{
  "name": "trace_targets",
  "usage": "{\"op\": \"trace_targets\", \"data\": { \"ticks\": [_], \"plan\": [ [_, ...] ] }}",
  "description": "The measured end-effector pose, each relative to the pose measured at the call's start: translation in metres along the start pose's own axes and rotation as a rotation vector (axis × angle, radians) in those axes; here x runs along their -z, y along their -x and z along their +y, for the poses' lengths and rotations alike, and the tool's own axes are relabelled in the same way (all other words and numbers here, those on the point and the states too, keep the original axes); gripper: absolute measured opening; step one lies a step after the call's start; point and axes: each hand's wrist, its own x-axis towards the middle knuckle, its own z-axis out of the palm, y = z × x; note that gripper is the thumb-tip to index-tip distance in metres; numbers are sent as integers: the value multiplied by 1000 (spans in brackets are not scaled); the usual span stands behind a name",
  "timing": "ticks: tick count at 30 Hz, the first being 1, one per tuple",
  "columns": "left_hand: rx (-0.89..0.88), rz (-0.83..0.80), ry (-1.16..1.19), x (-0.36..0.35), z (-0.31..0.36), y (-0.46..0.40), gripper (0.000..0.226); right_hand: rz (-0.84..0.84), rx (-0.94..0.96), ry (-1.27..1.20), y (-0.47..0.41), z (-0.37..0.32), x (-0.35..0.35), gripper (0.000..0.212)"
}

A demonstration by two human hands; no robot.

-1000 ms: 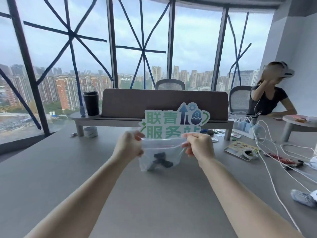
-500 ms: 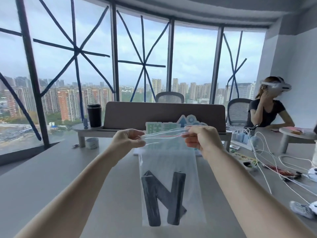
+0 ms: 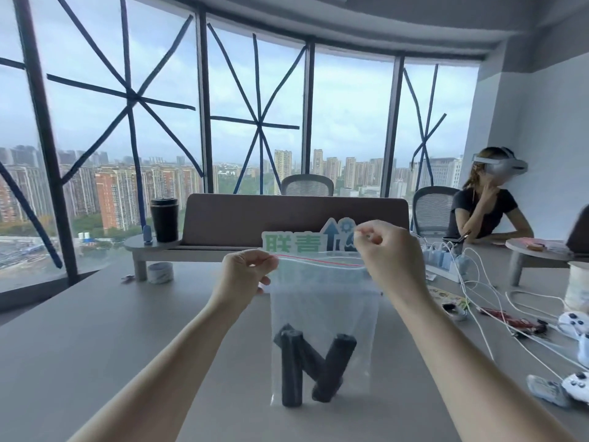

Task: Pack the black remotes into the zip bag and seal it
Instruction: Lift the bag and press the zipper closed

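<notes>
At the centre of the frame, above a smooth grey table (image 3: 95, 346), the left hand (image 3: 243, 275) and right hand (image 3: 387, 250) each pinch an end of the red-lined top of a clear, filmy zip bag (image 3: 325, 301), where three matte black remotes (image 3: 310, 365) lean crossed at the bottom.

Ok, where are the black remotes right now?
In the head view, the black remotes sit at the bottom of the clear zip bag, centre frame, which hangs above the grey table from the left hand and right hand.
</notes>
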Motion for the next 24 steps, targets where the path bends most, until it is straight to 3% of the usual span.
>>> {"op": "trace_targets", "data": {
  "ticks": [3, 5, 6, 9, 14, 24],
  "plan": [
    [-16, -49, 4, -11, 11, 2, 6, -202, 303, 106, 6, -20, -13, 24],
    [-43, -66, -5, -15, 19, 0, 6, -351, 314, 163, 3, -26, -22, 35],
    [-49, -68, 5, -16, 21, 1, 6, -377, 293, 182, 2, -28, -23, 30],
    [-58, -62, 33, -19, 26, 3, 11, -353, 233, 227, -3, -28, -22, 15],
    [-58, -96, 37, -19, 28, 3, 6, -446, 175, 154, -8, -37, -17, 13],
    [-109, -130, -22, -16, 35, 1, 10, -450, 231, 204, -11, -43, -19, 13]
  ]
}}
